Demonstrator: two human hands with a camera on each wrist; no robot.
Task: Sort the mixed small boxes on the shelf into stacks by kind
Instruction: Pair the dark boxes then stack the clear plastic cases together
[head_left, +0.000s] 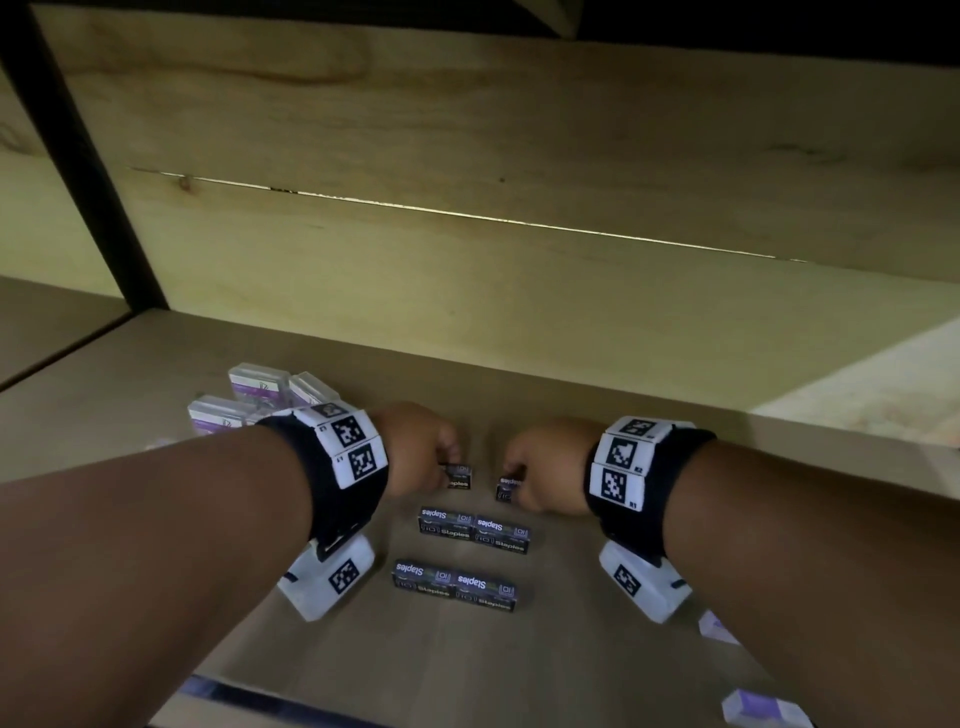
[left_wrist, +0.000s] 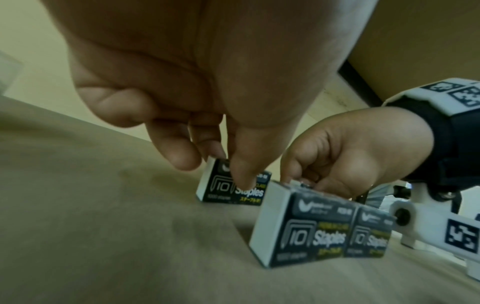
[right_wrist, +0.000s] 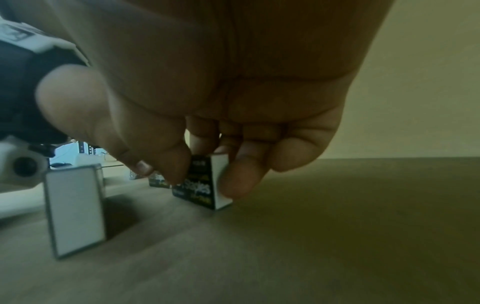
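Small dark staples boxes stand on the wooden shelf (head_left: 571, 400). My left hand (head_left: 423, 449) pinches one staples box (head_left: 460, 477) between thumb and fingers; the left wrist view shows this box (left_wrist: 228, 190) standing on the shelf. A little to its right, my right hand (head_left: 540, 467) pinches another staples box (head_left: 508, 488), which the right wrist view shows as a box (right_wrist: 202, 185) touching the shelf surface. Nearer to me stand a pair of staples boxes (head_left: 474, 530) side by side and a second pair (head_left: 454, 584) in front of it.
Several white and purple boxes (head_left: 254, 397) sit at the back left behind my left wrist. Two more purple and white boxes (head_left: 763, 706) lie at the front right near the shelf edge. The wooden back wall (head_left: 467, 260) rises close behind my hands.
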